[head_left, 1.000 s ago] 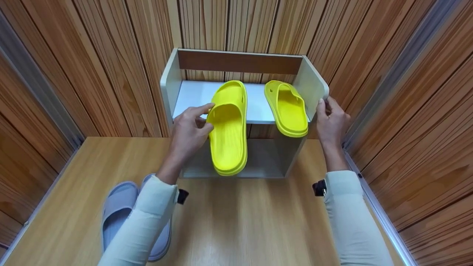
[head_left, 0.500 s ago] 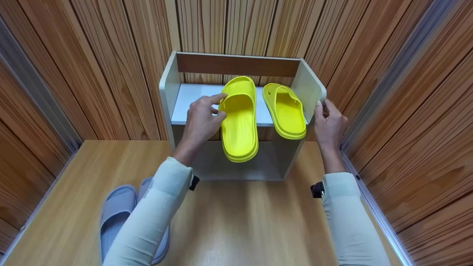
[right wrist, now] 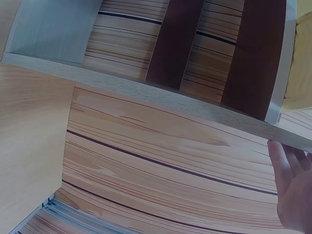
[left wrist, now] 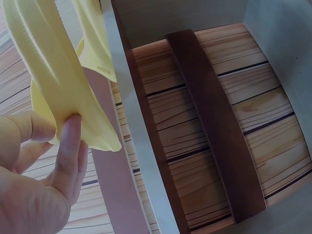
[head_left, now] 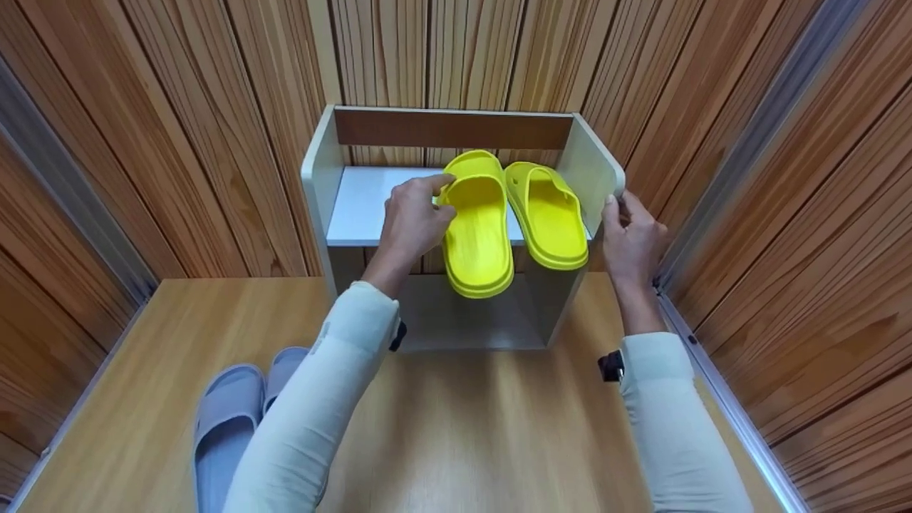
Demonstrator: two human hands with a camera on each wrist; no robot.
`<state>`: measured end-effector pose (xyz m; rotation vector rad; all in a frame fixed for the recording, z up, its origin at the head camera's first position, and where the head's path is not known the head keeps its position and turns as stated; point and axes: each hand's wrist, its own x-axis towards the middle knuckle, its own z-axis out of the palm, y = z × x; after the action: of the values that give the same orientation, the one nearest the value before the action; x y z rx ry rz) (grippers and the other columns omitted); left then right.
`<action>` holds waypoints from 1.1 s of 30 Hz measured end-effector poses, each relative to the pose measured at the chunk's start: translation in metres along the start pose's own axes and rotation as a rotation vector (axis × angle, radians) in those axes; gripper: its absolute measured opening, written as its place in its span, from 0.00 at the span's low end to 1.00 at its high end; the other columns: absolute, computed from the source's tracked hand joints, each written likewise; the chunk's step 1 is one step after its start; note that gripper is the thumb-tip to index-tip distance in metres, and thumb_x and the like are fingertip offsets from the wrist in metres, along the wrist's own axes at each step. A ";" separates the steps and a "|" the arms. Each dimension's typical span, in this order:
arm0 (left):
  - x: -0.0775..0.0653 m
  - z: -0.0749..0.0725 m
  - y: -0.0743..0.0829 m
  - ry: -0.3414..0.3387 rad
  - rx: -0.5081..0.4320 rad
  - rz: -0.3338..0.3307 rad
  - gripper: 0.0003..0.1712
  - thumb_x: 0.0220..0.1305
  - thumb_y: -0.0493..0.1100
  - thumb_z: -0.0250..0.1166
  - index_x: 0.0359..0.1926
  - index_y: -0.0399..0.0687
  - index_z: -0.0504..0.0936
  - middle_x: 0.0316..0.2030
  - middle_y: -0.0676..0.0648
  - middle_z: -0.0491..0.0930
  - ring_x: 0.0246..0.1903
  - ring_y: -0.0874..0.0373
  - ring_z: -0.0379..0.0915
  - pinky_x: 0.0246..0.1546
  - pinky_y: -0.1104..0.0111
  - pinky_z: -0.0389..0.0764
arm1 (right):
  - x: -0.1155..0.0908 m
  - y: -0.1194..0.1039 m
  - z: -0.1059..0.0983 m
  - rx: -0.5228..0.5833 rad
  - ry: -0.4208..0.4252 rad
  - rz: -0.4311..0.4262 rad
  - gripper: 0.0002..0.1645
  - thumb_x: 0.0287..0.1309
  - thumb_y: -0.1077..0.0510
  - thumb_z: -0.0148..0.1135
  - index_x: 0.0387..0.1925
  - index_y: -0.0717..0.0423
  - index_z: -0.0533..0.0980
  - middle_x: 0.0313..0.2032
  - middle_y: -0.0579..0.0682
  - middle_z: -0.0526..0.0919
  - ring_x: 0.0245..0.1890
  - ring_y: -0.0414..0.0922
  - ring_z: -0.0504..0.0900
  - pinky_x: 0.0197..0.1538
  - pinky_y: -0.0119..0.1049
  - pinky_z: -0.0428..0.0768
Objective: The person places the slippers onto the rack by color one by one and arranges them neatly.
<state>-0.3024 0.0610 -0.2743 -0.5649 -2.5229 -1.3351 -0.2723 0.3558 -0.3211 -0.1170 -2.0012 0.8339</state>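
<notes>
Head view, clock used: 12 points away from the person, 6 toward.
Step in hand: judged to be setting a bright yellow, open-heeled, rubbery-looking slipper (head_left: 480, 249) beside its matching yellow mate (head_left: 557, 224) on a flat, smooth white shelf board (head_left: 356, 214).
Next move: seems to call for seating the sole, evening up the two heels, then easing the pinch; pressing on the overhanging heel could tip it.
Held slipper: at 3 o'clock from the left hand (head_left: 417, 219) and touching it; toe toward 12, heel toward 6, jutting past the board's front edge. Cannot tell if the sole bears on the board.
Left hand: thumb and fingers pinch the slipper's strap at its 9 o'clock side; left wrist view agrees.
Mate: just beside, 3 o'clock of the held slipper, heel overhanging too, no hand on it.
Right hand (head_left: 634, 242): grips the front edge of the pale, flat right side panel (head_left: 593, 171), probably steadying it.
Floor: grey, open-heeled slippers (head_left: 229, 399), 7 o'clock from the left hand, well apart, partly hidden.
</notes>
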 end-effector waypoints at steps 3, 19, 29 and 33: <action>0.009 0.004 0.004 -0.010 0.022 0.009 0.25 0.70 0.36 0.63 0.67 0.44 0.77 0.61 0.41 0.78 0.49 0.54 0.80 0.45 0.69 0.83 | 0.003 -0.001 -0.002 -0.005 0.008 0.004 0.21 0.74 0.53 0.56 0.58 0.61 0.81 0.52 0.56 0.86 0.50 0.50 0.86 0.53 0.46 0.83; 0.031 0.018 0.008 -0.046 0.057 -0.010 0.25 0.71 0.38 0.64 0.68 0.44 0.76 0.63 0.43 0.77 0.53 0.55 0.79 0.49 0.69 0.82 | 0.003 -0.003 0.000 0.019 0.024 -0.019 0.20 0.73 0.54 0.57 0.58 0.60 0.81 0.52 0.55 0.86 0.51 0.50 0.86 0.52 0.46 0.83; 0.041 0.026 0.006 -0.070 0.047 -0.053 0.26 0.71 0.37 0.64 0.68 0.45 0.76 0.64 0.44 0.76 0.54 0.55 0.78 0.50 0.68 0.82 | -0.002 -0.001 0.000 -0.012 0.006 -0.002 0.20 0.74 0.54 0.56 0.57 0.62 0.81 0.51 0.57 0.86 0.50 0.50 0.86 0.52 0.45 0.83; 0.044 0.027 0.005 -0.075 0.053 -0.070 0.26 0.71 0.38 0.64 0.69 0.45 0.76 0.64 0.45 0.76 0.53 0.55 0.79 0.49 0.69 0.82 | -0.002 -0.002 0.000 -0.008 0.014 -0.014 0.19 0.73 0.55 0.57 0.56 0.63 0.81 0.51 0.57 0.86 0.49 0.51 0.87 0.52 0.46 0.83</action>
<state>-0.3402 0.0956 -0.2691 -0.5294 -2.6530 -1.2886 -0.2710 0.3540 -0.3213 -0.1126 -1.9906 0.8141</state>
